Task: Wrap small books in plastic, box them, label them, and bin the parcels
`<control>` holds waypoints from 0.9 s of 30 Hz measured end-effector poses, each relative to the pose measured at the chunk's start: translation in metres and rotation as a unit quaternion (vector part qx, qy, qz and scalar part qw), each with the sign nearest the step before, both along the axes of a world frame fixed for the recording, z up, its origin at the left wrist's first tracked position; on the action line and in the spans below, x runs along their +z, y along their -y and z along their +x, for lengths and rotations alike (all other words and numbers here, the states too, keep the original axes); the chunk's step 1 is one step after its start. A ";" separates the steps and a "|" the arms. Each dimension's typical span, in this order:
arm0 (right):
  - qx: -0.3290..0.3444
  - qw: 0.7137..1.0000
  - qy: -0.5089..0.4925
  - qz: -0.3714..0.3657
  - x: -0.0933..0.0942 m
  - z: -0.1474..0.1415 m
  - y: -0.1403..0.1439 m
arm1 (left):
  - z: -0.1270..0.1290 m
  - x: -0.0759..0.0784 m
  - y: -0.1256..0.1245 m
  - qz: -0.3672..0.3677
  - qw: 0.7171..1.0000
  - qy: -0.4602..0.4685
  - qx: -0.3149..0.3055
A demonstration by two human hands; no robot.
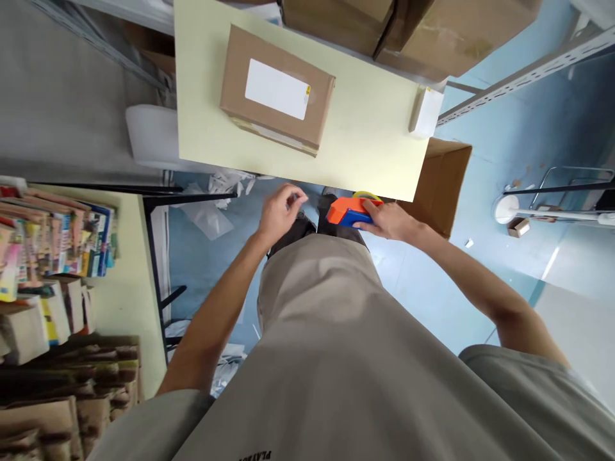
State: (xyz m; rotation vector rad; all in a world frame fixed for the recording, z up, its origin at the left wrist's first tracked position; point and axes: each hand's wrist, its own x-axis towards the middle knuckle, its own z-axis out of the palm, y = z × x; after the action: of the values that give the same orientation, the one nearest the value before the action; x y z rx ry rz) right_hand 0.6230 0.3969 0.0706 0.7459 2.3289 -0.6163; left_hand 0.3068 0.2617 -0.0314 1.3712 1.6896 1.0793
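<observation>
My right hand [394, 221] grips an orange and blue tape dispenser [344, 210]. Part of a yellow tape roll [366, 194] shows behind it. To the left of the dispenser and apart from it, my left hand [282, 210] has its thumb and forefinger pinched together. Whether anything thin is between those fingertips I cannot make out. Both hands are in front of my body, just short of the table's near edge. A closed cardboard box [281, 131] with a white label [277, 88] lies on the pale yellow table [369, 150], beyond my hands.
A small white box [426, 113] stands at the table's right end. Large cartons [432, 38] line the back. Below the right edge is an open carton [444, 186]. On my left, a second table [127, 288] bears books [62, 237] and stacked cardboard [52, 416]. Paper scraps [228, 186] litter the floor.
</observation>
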 end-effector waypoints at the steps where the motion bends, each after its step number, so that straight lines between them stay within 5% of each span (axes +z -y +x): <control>1: -0.013 1.000 0.021 0.012 0.001 0.005 -0.006 | -0.006 -0.007 -0.005 -0.002 1.000 -0.005 0.025; 6: -0.082 0.992 0.044 0.085 -0.016 0.010 -0.028 | -0.023 -0.043 -0.045 -0.009 0.990 -0.004 0.143; 14: -0.137 0.984 0.031 0.107 -0.064 -0.004 -0.045 | 0.000 -0.086 -0.088 -0.042 0.972 0.050 0.226; 21: -0.112 0.987 0.033 0.114 -0.099 -0.005 -0.061 | 0.017 -0.096 -0.102 -0.059 0.949 0.064 0.305; 27: -0.086 0.988 0.060 0.117 -0.106 -0.021 -0.068 | 0.023 -0.089 -0.119 -0.069 0.917 0.115 0.376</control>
State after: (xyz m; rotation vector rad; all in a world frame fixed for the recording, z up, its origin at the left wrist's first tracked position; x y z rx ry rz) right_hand 0.6016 0.4652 -0.0355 1.0700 2.2647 -0.3623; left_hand 0.3297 0.3805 -0.1207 0.4521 2.1107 1.4208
